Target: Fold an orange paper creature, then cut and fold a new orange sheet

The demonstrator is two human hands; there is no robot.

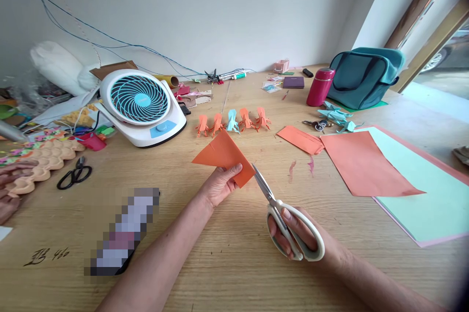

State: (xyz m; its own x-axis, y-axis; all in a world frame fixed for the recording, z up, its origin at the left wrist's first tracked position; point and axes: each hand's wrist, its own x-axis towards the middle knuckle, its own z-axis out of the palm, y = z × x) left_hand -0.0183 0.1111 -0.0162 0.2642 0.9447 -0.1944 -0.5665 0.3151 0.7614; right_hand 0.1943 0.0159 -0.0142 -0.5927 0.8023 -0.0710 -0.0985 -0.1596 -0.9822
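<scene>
My left hand [224, 184] pinches a folded sheet of orange paper [222, 153] between thumb and fingers, holding it above the table. In my right hand [298, 234] is a pair of scissors [273, 199] with white and grey handles, my fingers through the loops. The blades look nearly closed, and their tips are at the right edge of the orange paper; whether they touch it I cannot tell. Behind the paper stands a row of several small paper figures [245, 119], orange ones with a light blue one [232, 120] in the middle.
At left are a white fan [142, 106], black-handled scissors [75, 175], a blurred-out phone-like object [126, 234] and another person's hand [12, 180] by an egg tray [47, 165]. Orange strips [300, 140], paper sheets [370, 165], keys [319, 125], a pink bottle [320, 88] and a teal bag [361, 79] lie right.
</scene>
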